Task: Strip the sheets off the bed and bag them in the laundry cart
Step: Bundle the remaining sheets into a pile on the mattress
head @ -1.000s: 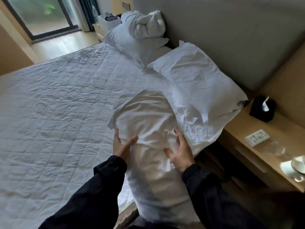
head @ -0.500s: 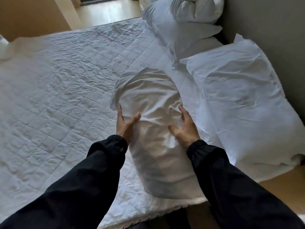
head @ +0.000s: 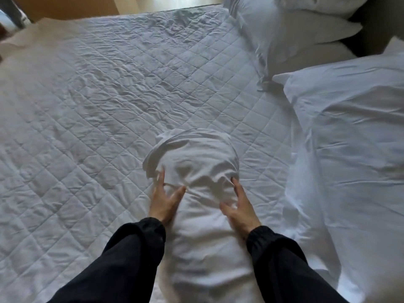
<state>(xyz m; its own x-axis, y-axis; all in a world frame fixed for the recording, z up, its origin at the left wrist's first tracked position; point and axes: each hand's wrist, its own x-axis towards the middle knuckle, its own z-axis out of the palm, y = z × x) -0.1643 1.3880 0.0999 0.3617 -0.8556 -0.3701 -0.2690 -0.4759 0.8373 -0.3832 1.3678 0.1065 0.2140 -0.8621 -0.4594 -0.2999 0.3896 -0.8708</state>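
A white pillow in a loose white case [head: 196, 162] lies lengthwise on the quilted mattress pad [head: 98, 106], near the bed's front edge. My left hand [head: 165, 200] presses its left flank with fingers spread and thumb across the cloth. My right hand [head: 239, 206] presses the right flank the same way. The cloth wrinkles between the two hands. The case's far end stands up in a rounded fold. Both forearms wear black sleeves. No laundry cart is in view.
A second white pillow [head: 349, 132] lies to the right, its case spilling toward the bed's edge. Stacked pillows [head: 295, 33] sit at the far right by the headboard. Wooden floor [head: 175, 1] shows beyond the bed's far side.
My view has tipped down and moved over the bed; the nightstand has left the frame. Both hands have slid a little further up the pillow and bunched the case between them.
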